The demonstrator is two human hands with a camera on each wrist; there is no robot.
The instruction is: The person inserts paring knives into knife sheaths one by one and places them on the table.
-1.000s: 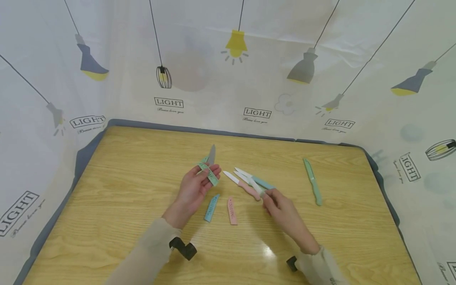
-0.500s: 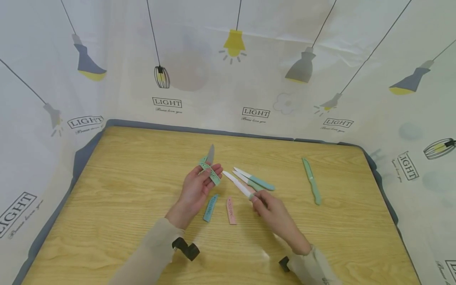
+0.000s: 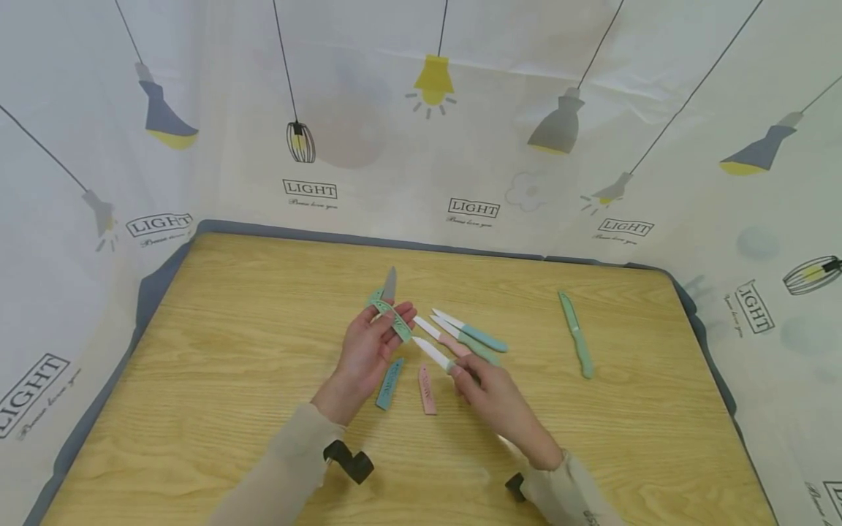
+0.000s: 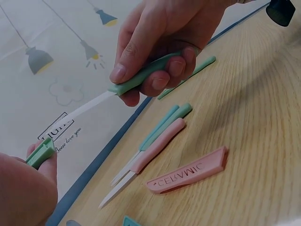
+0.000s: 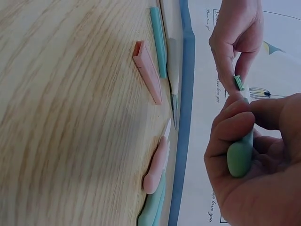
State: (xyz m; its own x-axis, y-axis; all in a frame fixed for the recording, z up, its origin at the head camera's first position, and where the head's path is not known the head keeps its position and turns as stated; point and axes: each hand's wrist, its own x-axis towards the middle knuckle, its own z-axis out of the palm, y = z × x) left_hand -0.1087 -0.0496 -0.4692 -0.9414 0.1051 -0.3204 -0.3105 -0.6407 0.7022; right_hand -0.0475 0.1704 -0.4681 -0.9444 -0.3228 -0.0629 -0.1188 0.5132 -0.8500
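My left hand [image 3: 364,358] pinches a green knife sheath [image 3: 395,323] between thumb and fingers, its mouth toward the right hand. In my right hand [image 3: 496,398] is a paring knife with a green handle [image 4: 150,73] and white blade [image 3: 432,355]. The blade tip is right by the sheath's mouth; whether it is inside I cannot tell. A pink-handled knife [image 3: 454,345], a blue-handled knife [image 3: 485,338] and another green-handled knife [image 3: 479,349] lie close together beyond the right hand. Near the wrists are a blue sheath [image 3: 389,383] and a pink sheath [image 3: 427,391].
Beyond the left hand a grey knife blade [image 3: 390,283] and another green piece [image 3: 375,296] show, partly hidden. A green knife with its blade covered in green [image 3: 577,336] lies at the right. A lamp-printed curtain [image 3: 381,146] surrounds the wooden table [image 3: 217,351].
The right hand has brought the green-handled knife leftward and slightly down, its tip now by the sheath's mouth. The left hand has moved slightly right with the sheath.
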